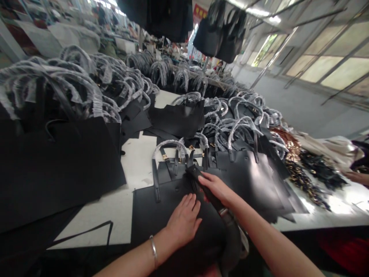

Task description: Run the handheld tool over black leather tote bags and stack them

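Observation:
A black bag panel (150, 204) lies flat on the table in front of me, with a plastic-wrapped handle (170, 143) arching from its top edge. My left hand (186, 219) rests palm down on this panel, fingers stretched out and holding nothing. Just to its right, my right hand (215, 186) is closed around a long black strap-like piece (211, 198). The flat end of that piece points toward the panel's top edge; its lower part curves down past the table edge, and its exact kind is unclear. Gold buckles (165, 157) on short black straps sit behind the panel.
Stacked black panels with wrapped handles lie left (72, 154) and right (250, 173). More handles (181, 77) hang over a rail behind. Chains (308, 188) and brown pieces (288, 144) lie at far right, near another person's hand (357, 177). Black bags (221, 34) hang overhead.

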`<state>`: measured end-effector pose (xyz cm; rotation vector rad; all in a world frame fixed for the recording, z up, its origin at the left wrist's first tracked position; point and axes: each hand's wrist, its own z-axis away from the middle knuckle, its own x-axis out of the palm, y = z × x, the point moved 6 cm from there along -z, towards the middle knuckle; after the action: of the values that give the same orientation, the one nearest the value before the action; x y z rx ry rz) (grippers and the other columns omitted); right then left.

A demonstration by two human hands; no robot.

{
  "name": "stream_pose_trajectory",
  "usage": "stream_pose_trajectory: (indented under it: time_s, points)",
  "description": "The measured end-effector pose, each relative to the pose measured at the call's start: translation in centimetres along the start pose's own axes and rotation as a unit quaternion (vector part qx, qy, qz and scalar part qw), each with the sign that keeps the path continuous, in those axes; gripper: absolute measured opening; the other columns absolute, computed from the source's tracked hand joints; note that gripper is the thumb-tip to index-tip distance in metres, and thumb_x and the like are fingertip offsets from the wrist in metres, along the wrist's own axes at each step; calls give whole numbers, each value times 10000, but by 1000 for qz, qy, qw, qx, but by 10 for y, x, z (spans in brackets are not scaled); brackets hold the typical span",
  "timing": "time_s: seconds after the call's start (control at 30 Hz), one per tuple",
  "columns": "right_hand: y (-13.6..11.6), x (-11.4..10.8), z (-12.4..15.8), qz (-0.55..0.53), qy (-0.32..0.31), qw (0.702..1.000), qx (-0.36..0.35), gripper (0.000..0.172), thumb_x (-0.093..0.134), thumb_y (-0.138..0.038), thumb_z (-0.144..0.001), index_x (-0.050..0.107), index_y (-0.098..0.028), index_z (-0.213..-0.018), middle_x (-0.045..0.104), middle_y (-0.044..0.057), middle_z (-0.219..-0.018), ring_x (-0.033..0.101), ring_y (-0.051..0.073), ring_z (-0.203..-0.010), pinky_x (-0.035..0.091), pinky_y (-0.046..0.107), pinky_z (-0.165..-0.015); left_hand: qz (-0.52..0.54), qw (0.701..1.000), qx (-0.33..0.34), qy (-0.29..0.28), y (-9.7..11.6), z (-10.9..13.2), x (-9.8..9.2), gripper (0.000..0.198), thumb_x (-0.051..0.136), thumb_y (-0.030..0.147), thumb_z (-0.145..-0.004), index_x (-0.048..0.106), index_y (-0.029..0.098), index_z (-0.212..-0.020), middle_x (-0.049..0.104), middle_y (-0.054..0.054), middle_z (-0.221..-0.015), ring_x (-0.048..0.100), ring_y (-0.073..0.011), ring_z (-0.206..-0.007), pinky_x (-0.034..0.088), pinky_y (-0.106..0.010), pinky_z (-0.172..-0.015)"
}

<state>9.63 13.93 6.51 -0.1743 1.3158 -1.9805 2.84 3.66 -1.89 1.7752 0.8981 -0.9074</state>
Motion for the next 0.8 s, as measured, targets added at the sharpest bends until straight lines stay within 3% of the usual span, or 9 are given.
stream_pose_trajectory:
  time_s: [0.13,0.27,0.4,0.57,0.67,0.8]
  points:
    - [5,5,20,8,-93,995,44,396,537,-436,-923,510,-172,-1217,594,-12,-698,567,105,-428,465,193,-372,41,999,20,0,6,-4,0,519,539,391,-913,498,95,-1337,443,-181,-1438,390,-320,-1358,311,-459,-1183]
    - [15,7,30,10,-122,989,84,366,541,-445,-914,528,-156,-1137,600,-5,-692,564,110,-413,467,198,-362,81,995,46,-20,13,-7,2,476,542,349,-914,496,113,-1325,508,-144,-1370,438,-288,-1309,311,-439,-1183]
    - [15,14,16,-4,-128,988,85,324,551,-447,-902,537,-147,-1025,582,-11,-637,544,117,-392,457,209,-353,76,994,76,-22,17,-8,1,472,528,339,-924,487,83,-1318,510,-161,-1354,441,-291,-1296,288,-428,-1191]
    - [2,29,2,-1,-164,985,58,381,650,-445,-840,583,-144,-1063,582,-16,-663,534,98,-447,450,193,-396,77,993,82,-23,20,-9,-7,403,551,326,-906,517,125,-1254,549,-130,-1283,472,-289,-1245,352,-429,-1141]
    - [-8,44,-5,12,-186,981,54,389,666,-436,-827,600,-143,-1072,595,-10,-681,547,94,-476,449,181,-422,64,995,70,-39,20,-10,-7,404,531,337,-915,522,107,-1246,573,-155,-1241,509,-310,-1202,422,-444,-1068]
    - [-21,67,-19,47,-196,978,61,352,590,-457,-873,556,-170,-1074,597,-12,-628,535,115,-403,438,202,-379,46,995,70,-44,18,-10,-3,447,489,374,-939,508,91,-1284,566,-176,-1260,528,-331,-1188,414,-483,-1063]
